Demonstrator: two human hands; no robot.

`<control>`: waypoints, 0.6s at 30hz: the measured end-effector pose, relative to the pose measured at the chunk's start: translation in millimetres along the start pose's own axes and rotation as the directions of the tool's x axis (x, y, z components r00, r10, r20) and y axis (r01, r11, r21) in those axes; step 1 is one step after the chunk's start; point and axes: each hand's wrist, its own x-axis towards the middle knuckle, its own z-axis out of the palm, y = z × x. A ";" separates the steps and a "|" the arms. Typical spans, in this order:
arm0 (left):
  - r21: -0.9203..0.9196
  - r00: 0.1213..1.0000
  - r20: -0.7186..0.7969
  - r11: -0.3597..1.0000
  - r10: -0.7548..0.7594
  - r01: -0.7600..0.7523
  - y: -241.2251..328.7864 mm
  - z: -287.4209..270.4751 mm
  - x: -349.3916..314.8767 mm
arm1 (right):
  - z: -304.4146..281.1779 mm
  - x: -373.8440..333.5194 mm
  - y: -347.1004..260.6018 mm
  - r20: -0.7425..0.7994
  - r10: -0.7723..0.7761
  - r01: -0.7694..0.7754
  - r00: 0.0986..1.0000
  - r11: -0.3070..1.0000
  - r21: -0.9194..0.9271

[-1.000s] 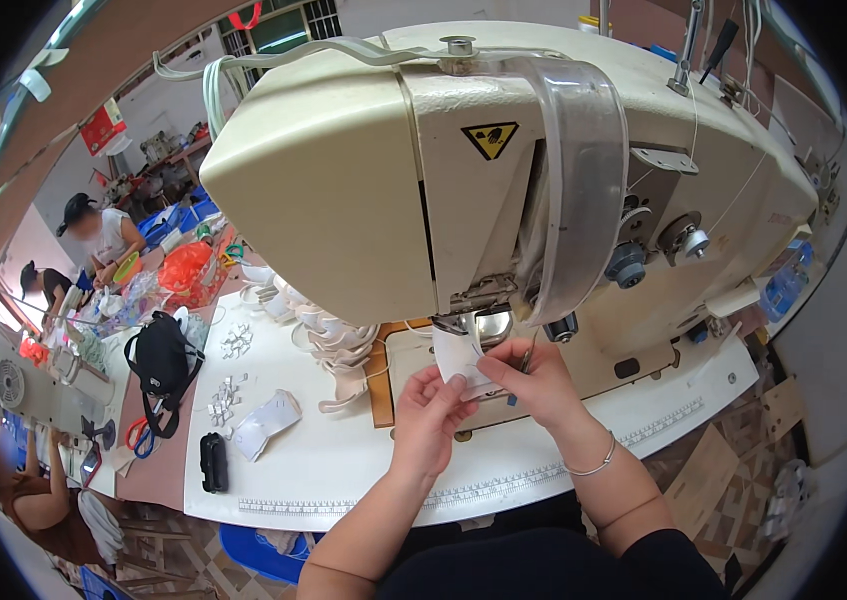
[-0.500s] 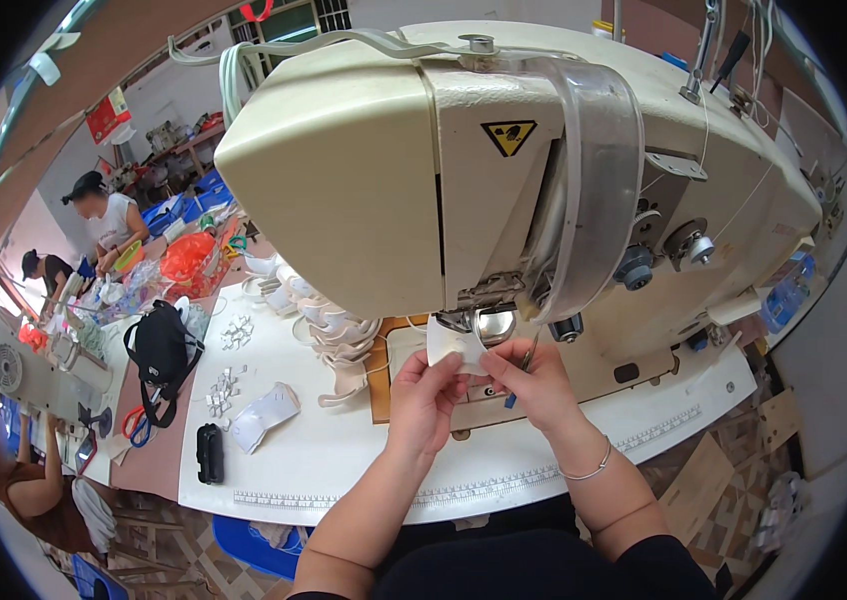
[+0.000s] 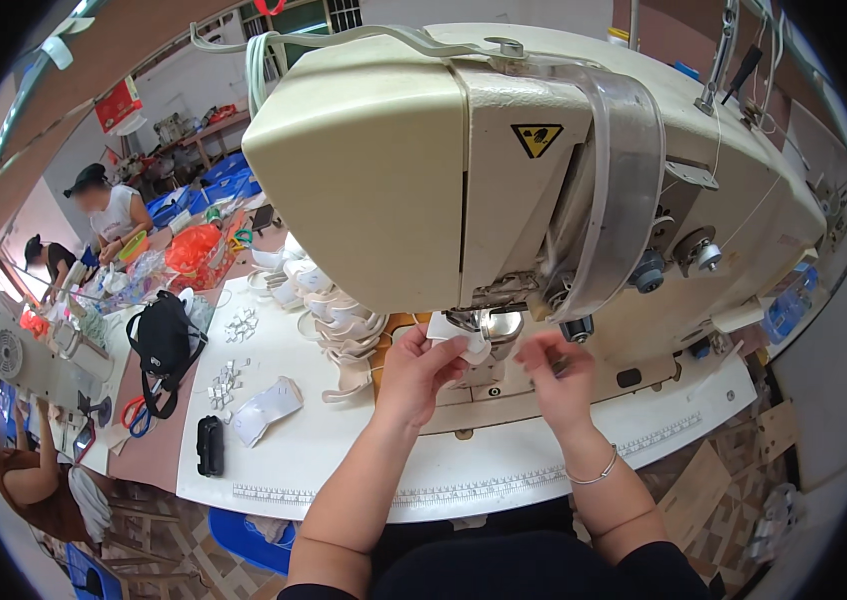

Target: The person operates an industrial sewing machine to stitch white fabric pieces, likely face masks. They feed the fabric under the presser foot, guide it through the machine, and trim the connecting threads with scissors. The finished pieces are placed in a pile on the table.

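My left hand (image 3: 414, 372) pinches a small white curved fabric piece (image 3: 472, 348) between thumb and fingers, just under the needle area of a large cream sewing machine (image 3: 364, 190). Part of the piece is hidden by the hand and the machine's foot. To the right of the piece, and apart from it, is my right hand (image 3: 560, 378), its fingers bent and smeared by motion; what it holds, if anything, cannot be made out. Left of the machine's bed lies a heap of similar cream curved pieces (image 3: 349, 335).
On the white table (image 3: 284, 475) lie small white bits (image 3: 227, 382), a white packet (image 3: 269, 410) and a black case (image 3: 211, 446). A black bag (image 3: 166, 345) and red-and-blue scissors (image 3: 136, 415) are farther left. Other people work at the left.
My right hand has let go of the white piece and moved right. A slim metal tool with a blue end, seen in it before, no longer shows clearly. My left hand keeps its pinch.
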 end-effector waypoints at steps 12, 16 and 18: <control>-0.015 0.999 -0.023 0.999 -0.032 0.031 8.7 3.8 5.4 | -2.0 17.5 3.7 -0.008 -0.265 0.261 0.964 0.954 -0.150; -0.030 1.000 -0.004 0.999 -0.029 0.029 6.9 -1.4 6.1 | -2.3 25.9 -8.0 -0.141 -0.333 0.321 0.932 0.942 -0.102; -0.035 1.000 -0.015 0.999 -0.019 0.018 6.5 -1.7 5.8 | -5.5 26.5 -13.3 0.004 -0.313 0.300 0.950 0.907 -0.296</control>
